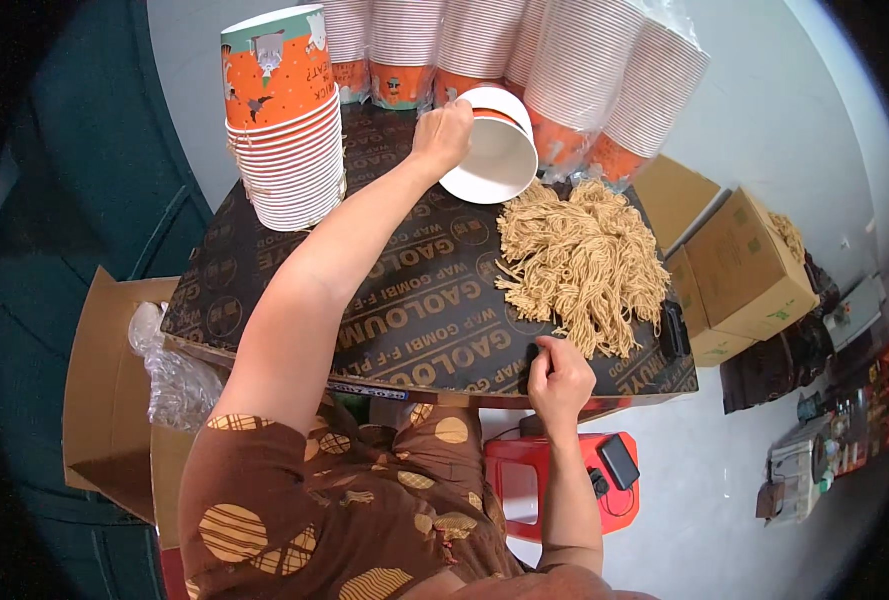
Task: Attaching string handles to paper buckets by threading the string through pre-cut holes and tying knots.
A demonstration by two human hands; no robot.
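My left hand [444, 137] reaches across the table, its fingers closed on the edge of a paper bucket [492, 165]. The bucket is tipped over so that its white inside faces me, with a bit of orange showing near the hand. By the table's front edge, my right hand [561, 378] is closed, thumb and fingers pressed together; whatever it may hold is hidden. Just beyond it lies a heap of tan twisted cords [584, 265]. At the left stands a tall stack of nested orange paper buckets [282, 130], with tan cord showing along its sides.
More bucket stacks in clear plastic [584, 70] line the back of the dark printed tabletop [404, 290]. An open carton [114, 380] with clear plastic wrap [176, 375] is at the left. Cardboard boxes [744, 265] stand right; a red stool [619, 508] bears a black device [619, 460].
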